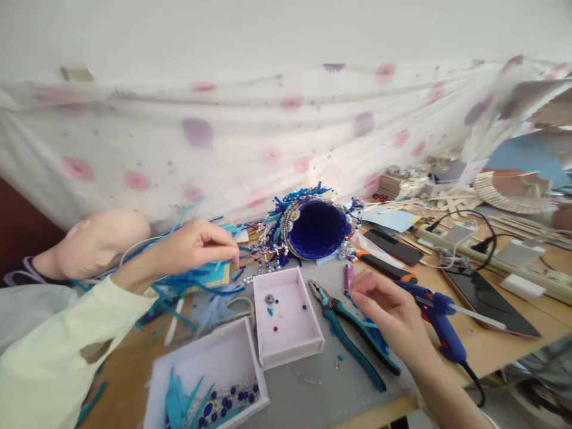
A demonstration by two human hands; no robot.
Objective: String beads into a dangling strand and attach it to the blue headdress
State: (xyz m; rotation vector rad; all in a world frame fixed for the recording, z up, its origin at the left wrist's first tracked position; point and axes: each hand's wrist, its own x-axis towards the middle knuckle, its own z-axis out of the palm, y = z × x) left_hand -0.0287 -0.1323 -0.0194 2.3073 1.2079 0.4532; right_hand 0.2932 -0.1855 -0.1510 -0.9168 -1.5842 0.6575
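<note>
My left hand [206, 245] is raised behind the small white box, its fingers pinched together. What they hold, if anything, is too small to make out. In a pinch over the pliers' handles, my right hand [385, 305] grips a thin clear thread [337, 287] that runs off to the left. Under it lie pliers [346, 333] with teal and black handles, jaws pointing away. The small white box [292, 342] holds a few loose beads. Nearer stands a larger white box [203, 351] with blue beads, pearls and turquoise strips. A blue beaded headdress [286, 223] lies behind, its dark hollow facing me.
A blue glue gun [440, 316] with a cable lies right of my right hand. Behind it are phones [487, 298] and a power strip [527, 271]. A mannequin head [100, 238] lies at the left by blue strips [174, 280]. A spotted sheet [245, 137] hangs behind.
</note>
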